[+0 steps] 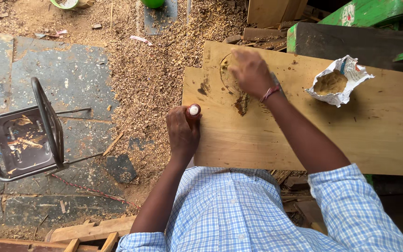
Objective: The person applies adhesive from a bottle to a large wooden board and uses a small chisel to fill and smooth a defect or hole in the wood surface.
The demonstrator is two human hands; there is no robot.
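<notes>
Bottle (193,112) at plank's (374,135) left edge, left hand (182,133) fingers wrapped round it. Right hand (250,72) flat on plank, fingers together, by dark patch (241,103). Paper packet (338,81) toward plank's right.

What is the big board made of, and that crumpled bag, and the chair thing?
The board looks like bare, unfinished wood: pale tan with grain. The bag seems thin crinkled paper, torn open, holding tan powder. The chair looks like grey painted metal tubing, scuffed and stained.
</notes>
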